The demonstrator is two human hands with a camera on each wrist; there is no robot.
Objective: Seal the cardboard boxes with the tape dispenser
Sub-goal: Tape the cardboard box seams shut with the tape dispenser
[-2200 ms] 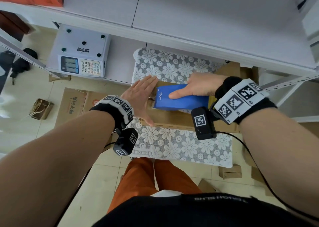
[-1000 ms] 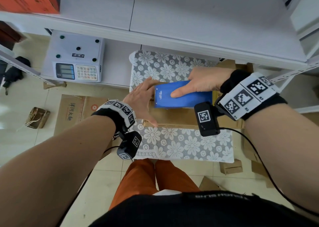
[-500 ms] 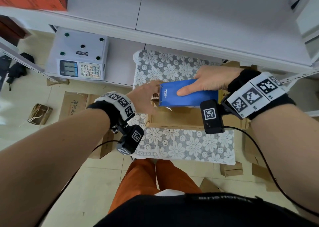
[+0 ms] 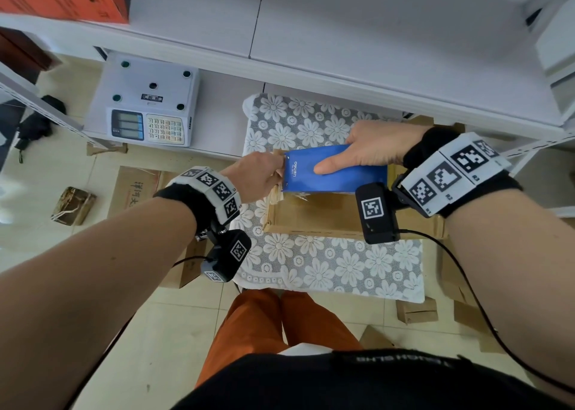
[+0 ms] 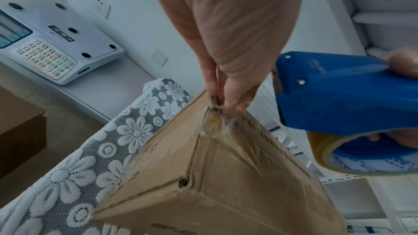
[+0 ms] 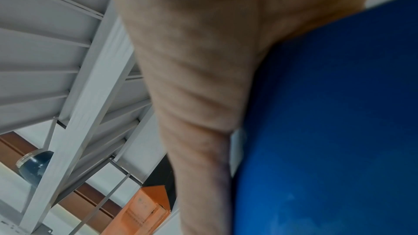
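A weighing scale [image 4: 146,110] sits left on the low shelf. On the lace-covered tabletop [image 4: 326,266], the left hand [image 4: 255,176] pinches clear tape at the cardboard box [image 4: 317,213] left edge; the right hand [image 4: 373,148] grips the blue tape dispenser [image 4: 336,173] above the box.

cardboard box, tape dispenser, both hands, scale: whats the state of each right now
cardboard box: flaps shut, lying on the lace cloth, clear tape over its end seam
tape dispenser: held over the box, roll loaded
tape end: pinched at the box's top edge
left hand: pinching the tape end
right hand: gripping the dispenser, forefinger laid along its top
scale: sitting on the low shelf, display too small to read
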